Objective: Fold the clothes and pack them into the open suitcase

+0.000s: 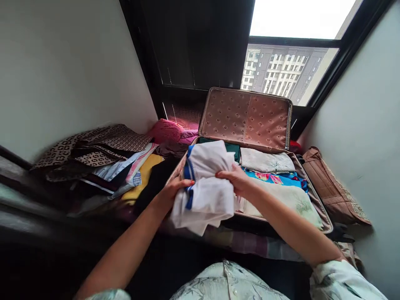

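Note:
A white garment with blue trim, loosely folded over, hangs between my two hands above the near left edge of the suitcase. My left hand grips its blue-trimmed left edge, thumb on top. On its right side my right hand pinches the white cloth. Behind it the suitcase lies open with its patterned lid raised. In it are a folded pale cloth, a blue floral garment, a cream folded garment and a dark green piece. The held garment hides the suitcase's left part.
Left of the suitcase a heap of clothes includes a brown patterned cloth and a yellow piece. Pink bedding lies behind. A brown bag leans by the right wall. A window is at the back.

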`<state>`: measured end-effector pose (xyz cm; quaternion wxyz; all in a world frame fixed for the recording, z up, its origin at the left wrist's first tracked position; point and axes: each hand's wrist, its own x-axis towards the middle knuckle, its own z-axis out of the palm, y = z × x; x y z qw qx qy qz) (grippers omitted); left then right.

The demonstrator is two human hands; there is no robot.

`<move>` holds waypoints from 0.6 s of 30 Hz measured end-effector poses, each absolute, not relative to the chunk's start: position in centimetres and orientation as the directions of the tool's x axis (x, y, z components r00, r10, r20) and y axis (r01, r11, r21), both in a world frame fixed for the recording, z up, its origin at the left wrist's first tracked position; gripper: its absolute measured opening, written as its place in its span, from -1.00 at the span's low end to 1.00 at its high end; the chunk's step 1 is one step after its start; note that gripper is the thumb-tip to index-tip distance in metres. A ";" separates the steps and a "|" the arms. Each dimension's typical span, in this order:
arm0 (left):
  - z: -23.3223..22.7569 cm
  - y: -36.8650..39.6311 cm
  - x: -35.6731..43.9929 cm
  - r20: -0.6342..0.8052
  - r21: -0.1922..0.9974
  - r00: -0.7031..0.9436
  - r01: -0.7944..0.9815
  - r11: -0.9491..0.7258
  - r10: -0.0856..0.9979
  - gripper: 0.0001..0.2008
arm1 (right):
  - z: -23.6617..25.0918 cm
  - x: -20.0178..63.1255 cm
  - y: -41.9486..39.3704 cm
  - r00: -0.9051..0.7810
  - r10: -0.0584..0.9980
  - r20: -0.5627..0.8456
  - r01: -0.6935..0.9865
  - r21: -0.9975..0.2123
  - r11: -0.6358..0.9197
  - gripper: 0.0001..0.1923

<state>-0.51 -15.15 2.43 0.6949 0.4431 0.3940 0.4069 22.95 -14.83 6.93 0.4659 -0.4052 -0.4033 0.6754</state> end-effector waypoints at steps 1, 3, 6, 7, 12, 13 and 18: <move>1.9 -16.6 -2.2 -0.237 0.922 0.332 -0.220 0.319 0.913 -0.44 | 6.0 21.3 -15.5 -0.273 0.940 -0.206 -0.302 -0.909 -0.287 -0.35; 0.6 -19.5 -5.4 -0.324 0.907 0.242 -0.197 0.373 0.915 -0.59 | 4.2 18.5 -16.8 -0.352 0.902 -0.249 -0.291 -0.887 -0.358 -0.32; -1.6 -23.9 -8.6 -0.405 0.893 0.058 -0.187 0.408 0.913 -0.65 | 2.5 15.3 -18.5 -0.473 0.848 -0.239 -0.256 -0.884 -0.392 -0.27; -2.3 -25.3 -9.1 -0.436 0.883 -0.017 -0.199 0.424 0.900 -0.65 | 2.3 14.5 -18.9 -0.508 0.831 -0.226 -0.238 -0.891 -0.388 -0.27; -5.1 -29.6 -7.8 -0.545 0.828 -0.258 -0.311 0.466 0.798 -0.77 | 1.1 12.3 -20.0 -0.622 0.746 -0.237 -0.097 -0.922 -0.374 -0.28; -5.6 -29.9 -7.3 -0.552 0.820 -0.251 -0.337 0.463 0.795 -0.77 | 0.6 12.0 -20.0 -0.628 0.731 -0.268 -0.052 -0.922 -0.383 -0.26; -9.2 -30.9 -8.2 -0.575 0.789 -0.186 -0.385 0.479 0.797 -0.80 | -1.7 11.7 -20.0 -0.679 0.685 -0.264 -0.023 -0.925 -0.380 -0.23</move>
